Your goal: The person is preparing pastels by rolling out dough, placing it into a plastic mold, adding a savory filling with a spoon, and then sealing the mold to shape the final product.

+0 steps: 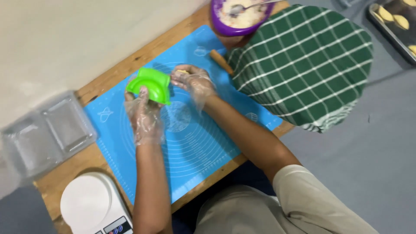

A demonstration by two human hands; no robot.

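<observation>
Left hand: in clear plastic glove, closed round lower edge of green dumpling press, gripping it over upper-left part of blue mat.
Green dumpling press: folded shut, held just above mat, between both hands, tilted toward right hand.
Right hand: gloved too, just right of press, fingers curled on small pale dough piece; pinching it, touching press's right edge. Forearm runs down-right across mat.
Blue mat: lies on wooden board, printed w/ white circles; bare centre under hands.
Clear plastic trays: well left of mat, off board's left corner, stacked, look empty.
White scale: below-left of mat, on board's near corner, round platform, small display at bottom edge.
Wooden rolling-pin end: at mat's upper-right edge, partly under cloth.
Purple bowl: beyond mat's top corner, holds pale crumbly filling, metal spoon resting in it.
Green checked cloth: right of mat, draped over sth round, covers mat's right corner; what's beneath hidden.
Metal baking tray: far right of mat, top corner, carries pale yellow shaped pieces; only partly in view.
</observation>
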